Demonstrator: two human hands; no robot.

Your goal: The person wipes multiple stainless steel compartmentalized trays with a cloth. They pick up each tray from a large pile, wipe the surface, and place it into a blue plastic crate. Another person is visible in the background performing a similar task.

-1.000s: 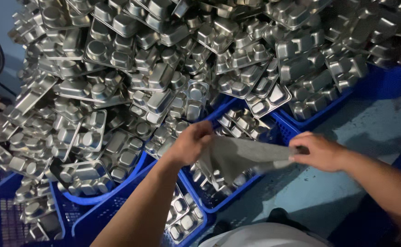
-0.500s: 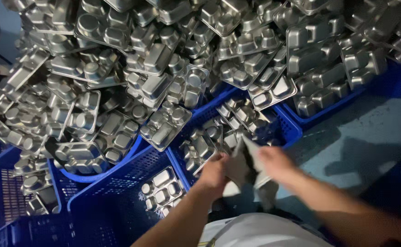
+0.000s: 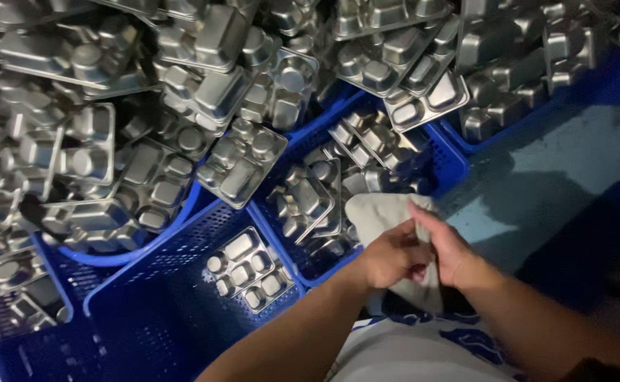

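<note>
My left hand (image 3: 389,258) and my right hand (image 3: 445,247) are pressed together over a grey cloth (image 3: 384,216), both gripping it. The cloth is bunched between them and hangs down past the near rim of a blue plastic crate (image 3: 310,265). That crate holds several steel compartment trays (image 3: 303,201). Part of the cloth is hidden under my fingers.
A big heap of steel compartment trays (image 3: 182,106) fills the upper half and spills over several blue crates. A nearer blue crate (image 3: 161,311) holds one tray (image 3: 247,269). Blue-grey floor (image 3: 557,184) lies to the right. My white shirt (image 3: 409,354) shows at the bottom.
The cloth was stretched wide between my hands, then drawn in; now both hands are together with it bunched. The view has tilted down and closer to the crates.
</note>
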